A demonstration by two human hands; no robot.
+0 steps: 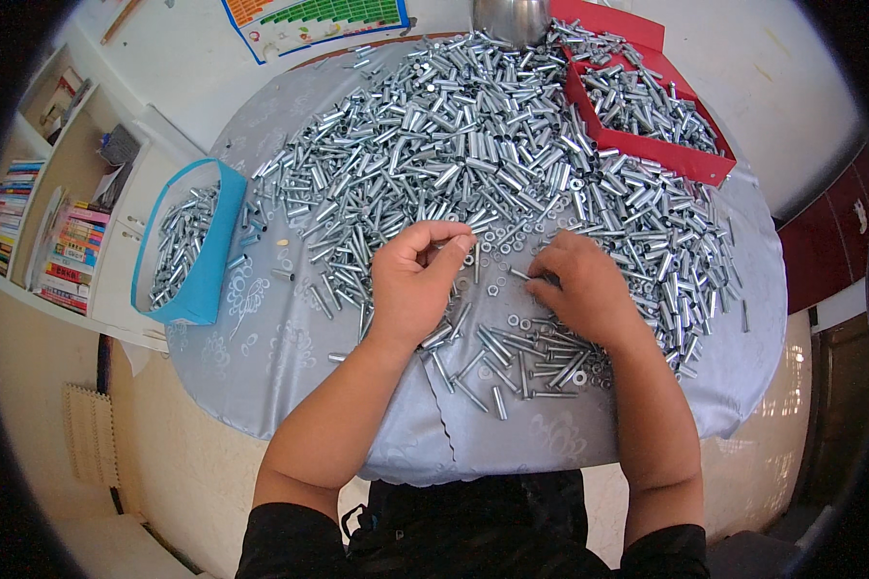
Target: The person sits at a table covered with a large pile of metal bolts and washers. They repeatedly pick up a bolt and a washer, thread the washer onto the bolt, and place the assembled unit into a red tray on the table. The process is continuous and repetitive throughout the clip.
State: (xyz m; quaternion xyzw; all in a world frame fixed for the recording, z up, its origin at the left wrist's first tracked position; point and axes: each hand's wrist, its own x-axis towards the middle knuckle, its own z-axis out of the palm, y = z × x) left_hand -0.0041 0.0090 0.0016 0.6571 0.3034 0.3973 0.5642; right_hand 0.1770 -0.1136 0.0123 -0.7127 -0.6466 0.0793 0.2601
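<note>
Your left hand (417, 280) pinches a small metal sleeve (451, 243); your right hand (577, 285) curls closed over loose nuts (497, 262). Keep fingertips low, pick single pieces.

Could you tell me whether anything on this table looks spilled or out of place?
Mostly the heap of metal sleeves: it overflows the red tray and spreads across the table cloth. A few sleeves lie stray beside the blue box. Nothing looks damaged.
</note>
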